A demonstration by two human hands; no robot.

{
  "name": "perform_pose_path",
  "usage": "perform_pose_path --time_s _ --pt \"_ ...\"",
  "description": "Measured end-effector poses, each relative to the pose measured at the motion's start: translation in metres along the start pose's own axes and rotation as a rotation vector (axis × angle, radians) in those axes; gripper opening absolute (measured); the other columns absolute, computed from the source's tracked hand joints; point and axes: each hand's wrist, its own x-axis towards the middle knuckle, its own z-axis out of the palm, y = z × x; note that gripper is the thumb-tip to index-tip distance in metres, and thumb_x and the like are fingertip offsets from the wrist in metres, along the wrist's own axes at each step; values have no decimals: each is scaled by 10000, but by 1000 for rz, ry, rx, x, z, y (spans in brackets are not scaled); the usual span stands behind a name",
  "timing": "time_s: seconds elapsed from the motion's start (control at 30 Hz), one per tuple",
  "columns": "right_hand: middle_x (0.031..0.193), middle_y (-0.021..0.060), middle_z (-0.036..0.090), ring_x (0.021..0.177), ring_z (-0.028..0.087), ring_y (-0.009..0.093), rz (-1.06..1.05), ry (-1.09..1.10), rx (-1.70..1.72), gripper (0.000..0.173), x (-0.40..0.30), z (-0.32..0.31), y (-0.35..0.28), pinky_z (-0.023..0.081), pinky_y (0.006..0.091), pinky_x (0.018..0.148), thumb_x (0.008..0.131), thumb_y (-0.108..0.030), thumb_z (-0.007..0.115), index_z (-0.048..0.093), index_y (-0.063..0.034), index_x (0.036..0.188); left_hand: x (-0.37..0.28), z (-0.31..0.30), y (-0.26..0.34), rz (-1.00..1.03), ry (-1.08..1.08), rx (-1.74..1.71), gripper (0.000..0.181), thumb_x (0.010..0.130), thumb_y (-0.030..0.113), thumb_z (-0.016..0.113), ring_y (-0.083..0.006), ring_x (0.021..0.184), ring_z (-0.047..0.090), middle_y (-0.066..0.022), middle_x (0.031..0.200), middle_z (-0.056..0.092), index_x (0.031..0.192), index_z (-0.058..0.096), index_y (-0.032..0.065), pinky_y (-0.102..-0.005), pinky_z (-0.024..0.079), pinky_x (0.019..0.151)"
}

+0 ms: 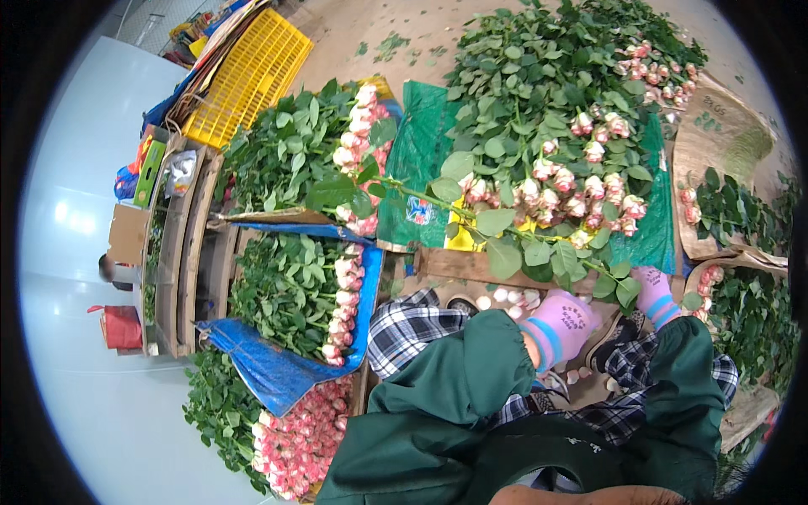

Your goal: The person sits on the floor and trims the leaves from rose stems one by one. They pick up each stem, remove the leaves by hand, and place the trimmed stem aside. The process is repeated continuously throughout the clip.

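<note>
A long leafy rose stem (464, 211) slants across the middle, its right end among leaves between my hands; no bloom shows on it. My left hand (564, 325), in a pink knitted glove with blue bands, lies just below those leaves with its fingers hidden from the camera. In a matching glove, my right hand (654, 295) is beside the right end of the leaves, fingers mostly hidden too. Whether either hand grips the stem cannot be told. Beyond them, a heap of pink-and-white roses (562, 183) lies on a green woven sheet (420, 158).
Rose bundles (284, 290) lie at the left, split by a blue tarp (271, 366). A yellow plastic crate (252, 79) leans behind wooden racks (189, 252). More roses (745, 315) and brown woven sacking (713, 145) are at the right. Fallen petals (514, 297) lie near my shoes.
</note>
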Motion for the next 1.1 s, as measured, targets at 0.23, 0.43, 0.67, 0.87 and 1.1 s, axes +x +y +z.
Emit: perform_pose_path --time_s 0.23,0.43,0.67,0.87,1.1 --pt "1023 139 678 1003 646 333 -31 -259 -72 409 15 48 -11 515 431 876 719 -90 658 664 -141 1125 -7 -4 -1 -14 -14 12 307 819 226 629 -273 846 689 -87 916 694 1106 627 116 -404 507 674" --pt "964 116 731 930 704 294 -59 -402 -217 266 39 94 -45 554 402 788 825 -140 581 717 -123 1053 -5 2 -4 -31 -41 -4 261 872 218 576 -276 850 697 -78 895 693 1109 617 117 -404 494 675" --pt "979 101 739 949 707 271 2 -411 -182 201 57 113 -81 560 390 808 852 -141 584 761 -93 932 -11 3 -12 -27 -108 -42 233 885 210 558 -289 819 690 -71 861 679 1096 586 116 -424 490 679" --pt "900 69 739 890 712 255 -23 -329 -163 180 43 146 -71 565 383 755 836 -186 590 762 -139 864 -5 13 -8 39 246 -65 298 785 289 693 -280 744 699 -96 774 693 997 670 80 -409 508 626" --pt "1003 23 748 989 689 246 127 -405 -57 238 72 132 -101 492 438 794 908 -240 570 779 -165 995 -5 -10 -4 29 33 -44 300 875 165 574 -316 710 682 -133 822 700 1157 622 76 -425 524 612"
